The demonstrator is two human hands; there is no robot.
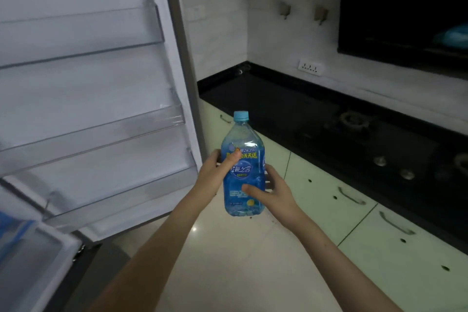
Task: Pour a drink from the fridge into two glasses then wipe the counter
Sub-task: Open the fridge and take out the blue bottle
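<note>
A large blue drink bottle [243,149] with a light blue cap and a blue label stands upright in the air in front of me, over the floor. My left hand [215,175] grips its left side, thumb across the label. My right hand [272,191] grips its right side lower down, thumb on the front. The fridge door [101,88] hangs open at the left, its clear shelves bare. The black counter [278,99] runs along the right wall. No glasses are in view.
A gas hob [354,121] with knobs is set into the counter. Pale green cabinet doors [329,195] with handles sit below it. A wall socket [311,67] and two hooks are above. A fridge drawer [30,248] juts out at lower left. Glossy tiled floor lies ahead.
</note>
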